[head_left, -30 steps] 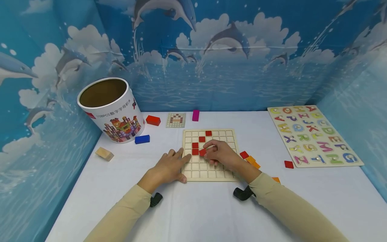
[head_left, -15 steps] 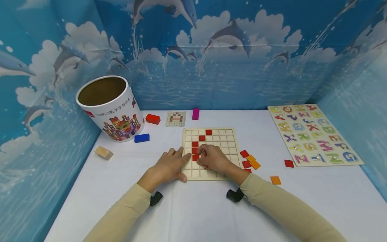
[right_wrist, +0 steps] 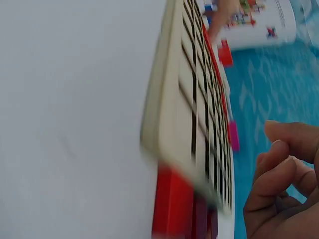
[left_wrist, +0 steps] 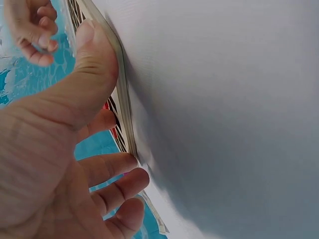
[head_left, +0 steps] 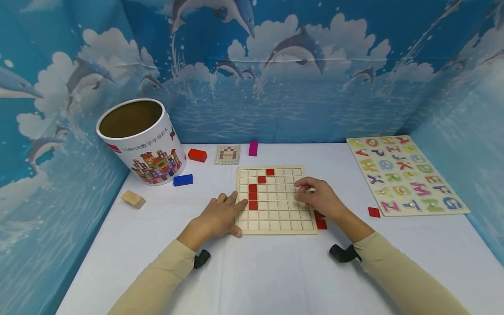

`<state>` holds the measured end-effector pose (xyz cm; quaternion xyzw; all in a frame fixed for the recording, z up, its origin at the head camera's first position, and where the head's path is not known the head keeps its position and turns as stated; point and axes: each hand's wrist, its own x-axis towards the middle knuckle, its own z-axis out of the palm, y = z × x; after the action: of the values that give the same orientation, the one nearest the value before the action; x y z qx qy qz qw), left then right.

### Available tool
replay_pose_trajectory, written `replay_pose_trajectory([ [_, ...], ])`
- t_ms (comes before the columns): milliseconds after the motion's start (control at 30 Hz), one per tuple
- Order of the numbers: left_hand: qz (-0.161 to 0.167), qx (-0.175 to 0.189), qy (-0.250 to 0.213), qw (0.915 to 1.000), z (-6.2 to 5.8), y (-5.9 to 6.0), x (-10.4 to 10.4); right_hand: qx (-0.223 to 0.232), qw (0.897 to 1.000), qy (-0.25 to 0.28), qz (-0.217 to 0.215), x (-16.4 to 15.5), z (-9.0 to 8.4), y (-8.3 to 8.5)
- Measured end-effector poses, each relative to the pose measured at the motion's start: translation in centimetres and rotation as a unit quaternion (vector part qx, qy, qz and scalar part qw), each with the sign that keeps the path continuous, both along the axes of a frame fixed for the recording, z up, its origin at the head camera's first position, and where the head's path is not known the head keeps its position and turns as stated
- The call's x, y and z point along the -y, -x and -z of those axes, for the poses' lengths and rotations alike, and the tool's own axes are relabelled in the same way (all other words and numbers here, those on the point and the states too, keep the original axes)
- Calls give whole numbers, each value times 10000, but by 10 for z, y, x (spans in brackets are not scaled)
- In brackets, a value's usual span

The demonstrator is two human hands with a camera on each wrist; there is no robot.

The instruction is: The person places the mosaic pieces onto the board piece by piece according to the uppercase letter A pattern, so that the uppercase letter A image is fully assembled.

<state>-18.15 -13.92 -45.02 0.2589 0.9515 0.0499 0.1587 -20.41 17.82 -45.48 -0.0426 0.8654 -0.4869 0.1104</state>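
Observation:
A pale wooden grid board (head_left: 281, 225) lies on the white table, with several red square tiles (head_left: 253, 205) in cells of its left and upper part. My left hand (head_left: 216, 216) rests at the board's left edge; in the left wrist view its thumb and fingers (left_wrist: 114, 169) touch the rim. Above the right side of the board is my right hand (head_left: 320, 199), its fingers loosely bent. Nothing shows between those fingers (right_wrist: 271, 184) in the right wrist view. Loose red tiles (head_left: 321, 224) lie against the board's right edge, partly hidden under the right hand.
A large white printed tub (head_left: 157, 153) stands at the back left. Near it lie red (head_left: 197, 155), blue (head_left: 183, 180) and plain wood (head_left: 133, 199) blocks. A pattern card (head_left: 227, 155) and a magenta block (head_left: 253, 148) sit behind the board. An alphabet board (head_left: 407, 179) lies at right, beside a red tile (head_left: 374, 212).
My right hand set a red tile in the left part of the grid, below the others, let it go and moved right toward the loose tiles. The left hand stayed on the board's edge.

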Motion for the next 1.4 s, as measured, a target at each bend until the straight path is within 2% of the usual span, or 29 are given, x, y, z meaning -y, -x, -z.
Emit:
replay_pose_trajectory([
  [100, -25, 19, -20, 10000, 0, 0, 1, 156, 9986, -443, 227, -24, -1, 3],
  [267, -2, 49, -59, 10000, -1, 0, 1, 411, 9949, -895, 217, -43, 0, 4],
  [433, 27, 34, -107, 9999, -1, -1, 1, 481, 9913, -1206, 226, -46, 3, 3],
  [633, -7, 68, -126, 9999, -3, -1, 1, 240, 9806, -1918, 310, -39, 5, 4],
  [767, -15, 93, -156, 9998, -2, -1, 1, 141, 9762, -2131, 383, -36, 5, 5],
  [967, 8, 84, -134, 9999, 0, 0, 1, -37, 9744, -2198, 478, -37, 7, 10],
  [1167, -9, 148, -197, 9997, 0, 0, 1, 96, 9764, -2058, 652, -45, 7, 18],
  [1267, -23, 166, -219, 9996, 0, 0, 2, 185, 9795, -1883, 686, -50, 6, 21],
  [1400, -36, 159, -220, 9996, 0, 0, 2, 305, 9867, -1360, 832, -58, 5, 28],
])
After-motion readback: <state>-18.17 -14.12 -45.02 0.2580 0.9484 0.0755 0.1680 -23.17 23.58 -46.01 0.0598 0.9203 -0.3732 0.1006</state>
